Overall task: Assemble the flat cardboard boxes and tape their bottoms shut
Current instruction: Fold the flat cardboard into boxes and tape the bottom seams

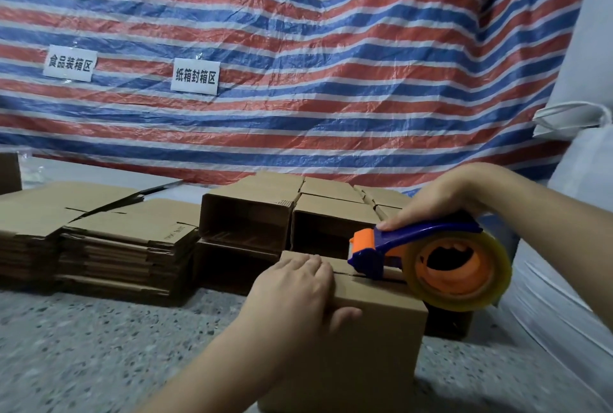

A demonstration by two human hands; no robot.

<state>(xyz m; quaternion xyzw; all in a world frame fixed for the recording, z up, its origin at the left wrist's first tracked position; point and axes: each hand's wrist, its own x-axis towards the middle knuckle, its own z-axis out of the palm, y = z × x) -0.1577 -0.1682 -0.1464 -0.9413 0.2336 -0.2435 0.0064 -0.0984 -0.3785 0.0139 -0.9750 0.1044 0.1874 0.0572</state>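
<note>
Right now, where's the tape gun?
Head view, lower right: the tape gun is in the right hand, its front on the box seam, beside the left hand.

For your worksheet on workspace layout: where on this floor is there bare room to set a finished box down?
Bare speckled floor lies in front of the flat box stacks, left of the box being taped. Behind it, assembled boxes crowd together.

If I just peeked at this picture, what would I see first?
Probably the huge red, white and blue striped tarp filling the whole background, with two white signs stuck on it. Next, the blue and orange tape dispenser in the right hand, pressed on top of the cardboard box in front, while the left hand holds the box's flaps down. Flat boxes are stacked at the left.
</note>
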